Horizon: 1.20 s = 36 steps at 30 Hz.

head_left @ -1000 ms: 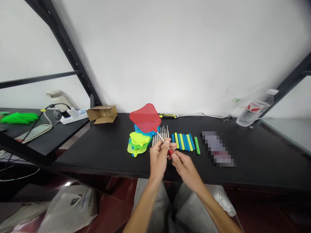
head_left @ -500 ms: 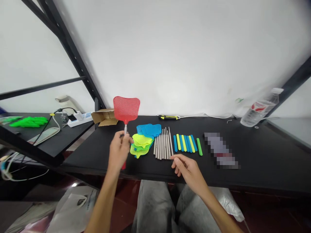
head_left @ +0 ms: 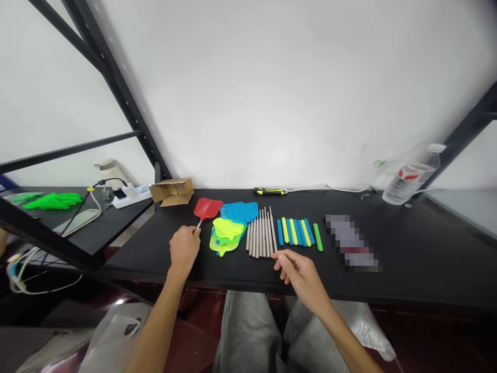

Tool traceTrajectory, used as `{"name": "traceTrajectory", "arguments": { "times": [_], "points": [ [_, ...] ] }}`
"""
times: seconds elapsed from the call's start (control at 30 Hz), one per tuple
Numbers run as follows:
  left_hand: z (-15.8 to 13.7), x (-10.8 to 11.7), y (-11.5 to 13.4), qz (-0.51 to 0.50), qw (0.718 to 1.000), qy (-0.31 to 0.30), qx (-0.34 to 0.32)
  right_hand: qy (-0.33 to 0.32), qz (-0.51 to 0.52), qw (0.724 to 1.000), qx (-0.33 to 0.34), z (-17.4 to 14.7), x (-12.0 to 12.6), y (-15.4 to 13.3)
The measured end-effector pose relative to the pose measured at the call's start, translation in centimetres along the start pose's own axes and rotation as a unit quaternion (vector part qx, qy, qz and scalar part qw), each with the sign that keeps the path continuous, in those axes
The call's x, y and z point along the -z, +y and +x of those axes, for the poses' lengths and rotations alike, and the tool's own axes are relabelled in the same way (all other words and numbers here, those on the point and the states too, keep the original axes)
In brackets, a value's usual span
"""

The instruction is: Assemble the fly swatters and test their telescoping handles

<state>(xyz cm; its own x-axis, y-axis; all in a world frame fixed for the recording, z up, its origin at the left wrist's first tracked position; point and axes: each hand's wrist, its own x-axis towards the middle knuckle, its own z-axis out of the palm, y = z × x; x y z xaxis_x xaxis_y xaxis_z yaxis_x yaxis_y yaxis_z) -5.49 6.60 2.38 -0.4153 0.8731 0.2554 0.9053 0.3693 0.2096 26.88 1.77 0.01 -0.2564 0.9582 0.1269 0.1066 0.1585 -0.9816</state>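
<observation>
My left hand (head_left: 185,247) is closed round the shaft of a red fly swatter (head_left: 208,207), low over the left part of the black table. Just right of it lie blue swatter heads (head_left: 239,212) and a pile of yellow and green swatter heads (head_left: 226,234). A row of silver metal rods (head_left: 261,235) comes beside them. My right hand (head_left: 295,267) hovers at the rods' near ends with its fingers curled; what they hold, if anything, cannot be made out. Several blue and yellow handle sleeves (head_left: 295,231) lie side by side, with a green sleeve (head_left: 318,237) at their right.
An open cardboard box (head_left: 173,192) stands at the back left, near a power strip (head_left: 134,195). A yellow-black cutter (head_left: 269,191) and a white cable lie along the wall. A clear bottle (head_left: 411,178) leans at the back right. A blurred object (head_left: 351,242) lies right of the sleeves.
My left hand has lowered the red fly swatter from upright in the air to near the table, beside the blue heads. My right hand has stayed almost still.
</observation>
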Motion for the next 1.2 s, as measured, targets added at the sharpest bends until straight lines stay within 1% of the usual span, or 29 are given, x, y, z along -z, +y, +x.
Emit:
{"name": "traceTrajectory", "arguments": {
  "times": [0.33, 0.57, 0.67, 0.73, 0.8, 0.87, 0.93, 1.0, 1.07, 1.1, 1.17, 1.2],
  "points": [
    [0.6, -0.7, 2.7, -0.009, 0.999, -0.015, -0.028, 0.008, 0.001, 1.000, 0.005, 0.1, 0.0, 0.0],
    [1.3, -0.7, 1.7, -0.005, 1.000, -0.018, 0.007, 0.007, -0.004, 1.000, 0.002, 0.1, 0.0, 0.0],
    [1.2, -0.6, 1.4, -0.011, 1.000, -0.009, 0.008, 0.004, 0.001, 1.000, 0.001, 0.1, 0.1, -0.1],
    [1.0, 0.0, 1.8, -0.014, 1.000, 0.011, 0.012, 0.003, 0.011, 1.000, -0.001, 0.2, 0.1, -0.2],
    [0.9, 0.7, 3.1, -0.024, 0.999, 0.038, 0.003, -0.001, 0.024, 1.000, -0.002, 0.3, 0.1, -0.3],
    [0.9, 1.3, 5.4, -0.042, 0.998, 0.047, -0.030, -0.009, 0.034, 0.999, -0.002, 0.5, 0.1, -0.4],
    [1.3, 1.2, 8.5, -0.051, 0.996, 0.016, -0.072, -0.006, 0.027, 1.000, -0.007, 0.7, 0.4, -0.6],
    [2.0, 0.6, 11.5, -0.029, 0.996, -0.011, -0.086, 0.019, -0.008, 1.000, -0.007, 1.2, 1.2, -1.0],
    [2.9, -0.3, 13.6, 0.012, 0.997, -0.031, -0.068, 0.063, -0.076, 0.995, 0.009, 2.0, 2.4, -1.6],
    [3.4, -0.7, 14.3, 0.027, 0.997, -0.042, -0.059, 0.084, -0.122, 0.989, 0.022, 2.7, 3.1, -2.0],
    [4.5, -1.3, 14.5, 0.038, 0.996, -0.066, -0.045, 0.109, -0.235, 0.965, 0.046, 4.4, 4.4, -2.7],
    [5.0, -1.5, 14.2, 0.032, 0.996, -0.079, -0.041, 0.108, -0.296, 0.948, 0.049, 5.5, 4.8, -3.1]
  ]
}}
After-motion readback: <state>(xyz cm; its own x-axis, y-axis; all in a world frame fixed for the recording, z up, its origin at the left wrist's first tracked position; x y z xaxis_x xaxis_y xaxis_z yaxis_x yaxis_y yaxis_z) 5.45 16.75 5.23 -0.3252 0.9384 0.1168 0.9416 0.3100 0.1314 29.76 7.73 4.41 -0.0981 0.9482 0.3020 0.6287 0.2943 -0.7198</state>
